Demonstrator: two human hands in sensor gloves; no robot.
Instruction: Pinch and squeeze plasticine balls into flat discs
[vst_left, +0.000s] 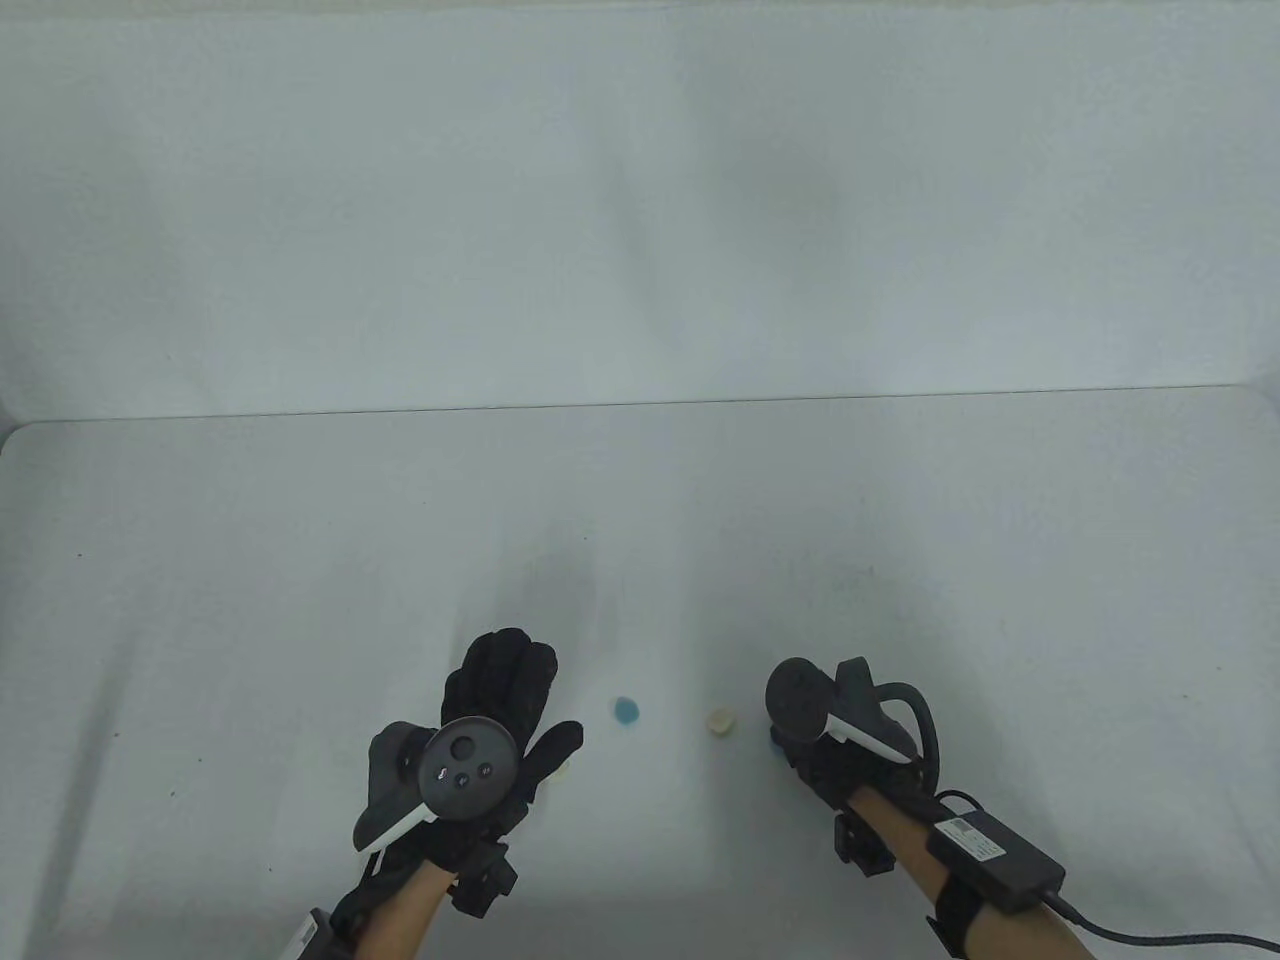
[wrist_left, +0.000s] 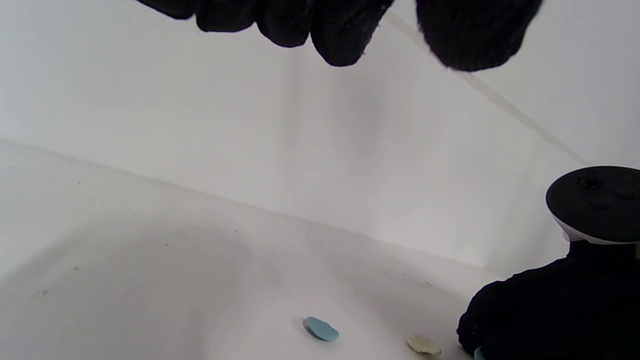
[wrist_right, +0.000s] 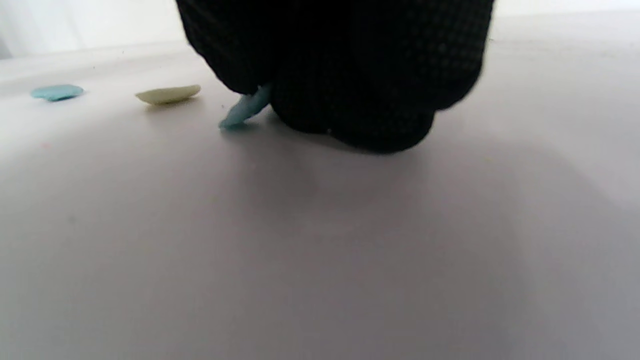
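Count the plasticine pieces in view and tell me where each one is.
3. A flat blue disc lies on the table between the hands; a cream disc lies to its right; a third, blue piece is held in the right hand's grip. Others may be hidden under the left hand.

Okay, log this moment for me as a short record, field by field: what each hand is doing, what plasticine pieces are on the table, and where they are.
left hand: hovers open, fingers spread, holding nothing
right hand: low at the table, fingers closed over a blue piece
gripped piece: blue, flattened, its edge poking out from under the fingers and touching the table
blue disc: flat, lying free between the hands
cream disc: flat, lying free, just left of the right hand
table: white surface, a few dark specks
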